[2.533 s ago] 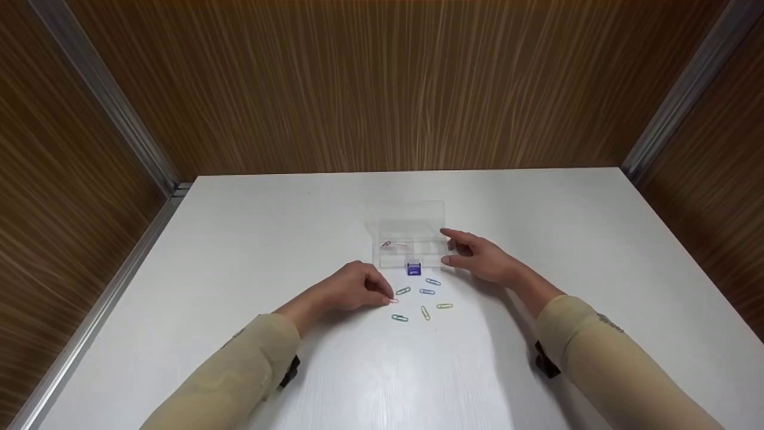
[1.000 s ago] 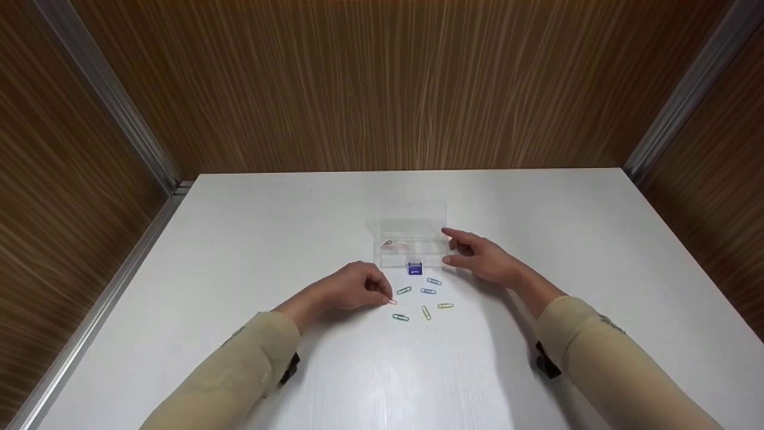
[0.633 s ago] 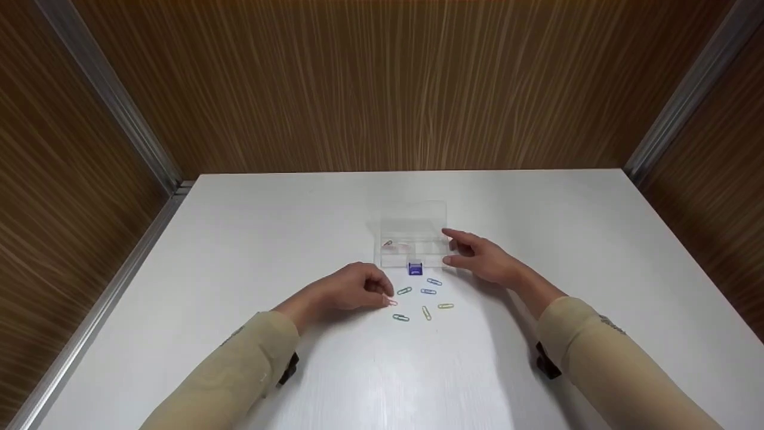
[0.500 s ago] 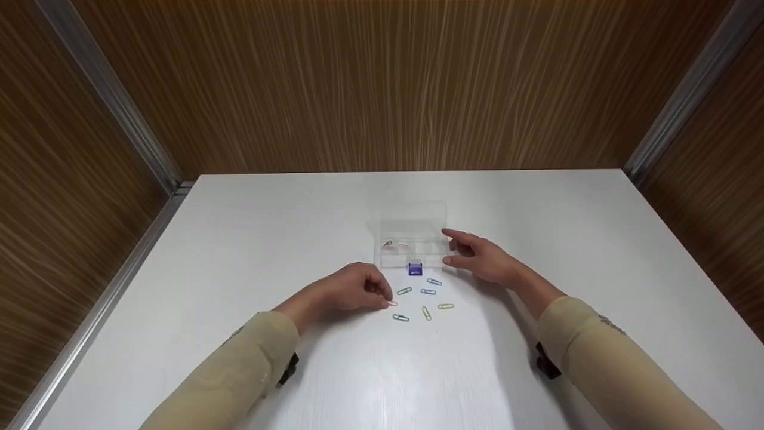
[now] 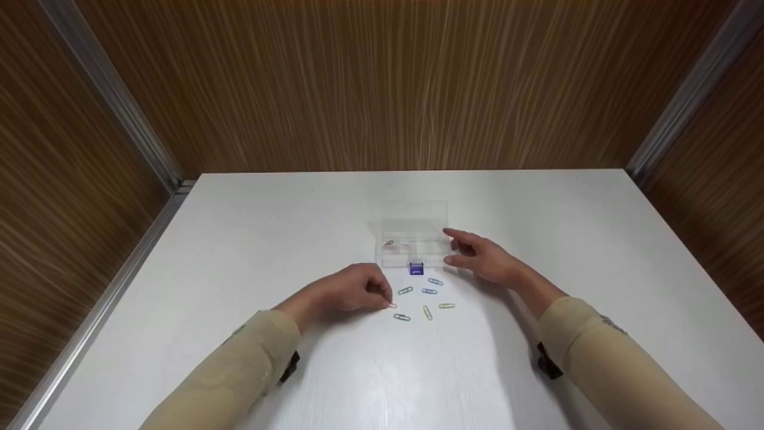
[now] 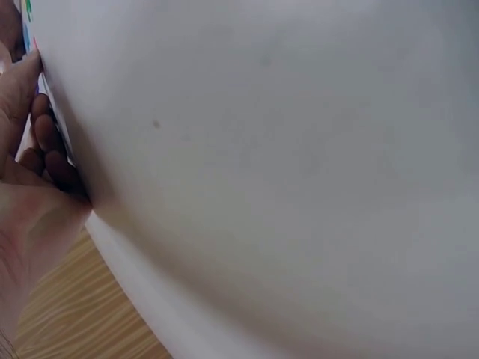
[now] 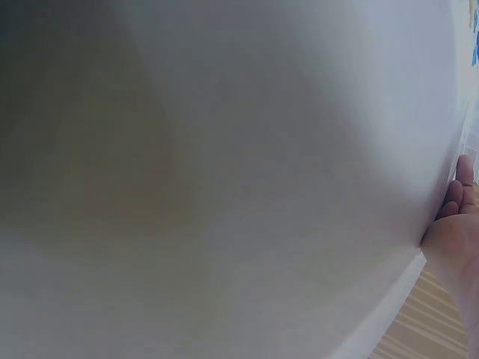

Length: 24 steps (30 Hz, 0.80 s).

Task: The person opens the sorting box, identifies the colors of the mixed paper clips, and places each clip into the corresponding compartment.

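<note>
Pink paperclip lies a touch nearer than in the earlier views, on a white counter beside two green paperclips, two yellow paperclips and two blue paperclips, none noticeably shifted, so its pick-up, I judge, is unfinished. Left hand: fingers together at thumb and forefinger, apparently pinching the pink clip's end. Farther off, right hand: thumb and forefinger well apart, touching the right side of an open clear plastic box, purple latch at its front, red paperclip in a left-hand compartment.
</note>
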Motion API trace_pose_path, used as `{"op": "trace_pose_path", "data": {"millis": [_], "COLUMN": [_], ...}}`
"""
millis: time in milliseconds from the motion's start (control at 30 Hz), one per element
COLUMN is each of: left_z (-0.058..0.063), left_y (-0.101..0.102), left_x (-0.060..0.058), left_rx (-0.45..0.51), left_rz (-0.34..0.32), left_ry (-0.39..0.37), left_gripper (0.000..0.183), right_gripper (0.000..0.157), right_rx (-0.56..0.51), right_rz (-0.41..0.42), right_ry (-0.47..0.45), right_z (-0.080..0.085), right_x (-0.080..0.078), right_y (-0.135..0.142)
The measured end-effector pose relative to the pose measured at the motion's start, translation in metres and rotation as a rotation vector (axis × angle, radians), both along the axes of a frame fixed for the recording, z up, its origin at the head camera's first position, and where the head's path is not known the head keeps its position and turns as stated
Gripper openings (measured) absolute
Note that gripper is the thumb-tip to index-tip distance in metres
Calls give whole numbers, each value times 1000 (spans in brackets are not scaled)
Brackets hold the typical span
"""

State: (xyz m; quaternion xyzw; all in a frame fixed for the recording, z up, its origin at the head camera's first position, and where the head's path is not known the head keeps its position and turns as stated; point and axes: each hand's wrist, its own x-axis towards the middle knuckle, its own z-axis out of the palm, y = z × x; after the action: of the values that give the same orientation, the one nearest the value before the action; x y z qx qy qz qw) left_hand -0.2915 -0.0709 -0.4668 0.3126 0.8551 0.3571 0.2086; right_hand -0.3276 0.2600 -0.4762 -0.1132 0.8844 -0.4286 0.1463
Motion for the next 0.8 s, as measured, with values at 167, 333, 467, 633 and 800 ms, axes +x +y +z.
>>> {"op": "trace_pose_path", "data": {"millis": [167, 333, 467, 633, 800], "left_z": [0, -3, -4, -4, -4], "left_y": [-1, -2, -3, -2, -2], "left_x": [0, 1, 1, 1, 2], "left_rx": [15, 18, 32, 58, 69], "left_rz": [-23, -3, 10, 8, 12], "left_ry": [-3, -6, -11, -10, -29], "left_gripper": [5, 5, 6, 4, 5], "right_gripper": [75, 75, 75, 74, 75], "right_rx": [2, -1, -7, -6, -2], "right_rz": [2, 2, 3, 6, 11], "right_ry": [9, 0, -4, 5, 13], "right_z": [-2, -2, -3, -2, -3], "right_x": [-1, 0, 0, 1, 0], "right_y": [1, 0, 1, 1, 1]}}
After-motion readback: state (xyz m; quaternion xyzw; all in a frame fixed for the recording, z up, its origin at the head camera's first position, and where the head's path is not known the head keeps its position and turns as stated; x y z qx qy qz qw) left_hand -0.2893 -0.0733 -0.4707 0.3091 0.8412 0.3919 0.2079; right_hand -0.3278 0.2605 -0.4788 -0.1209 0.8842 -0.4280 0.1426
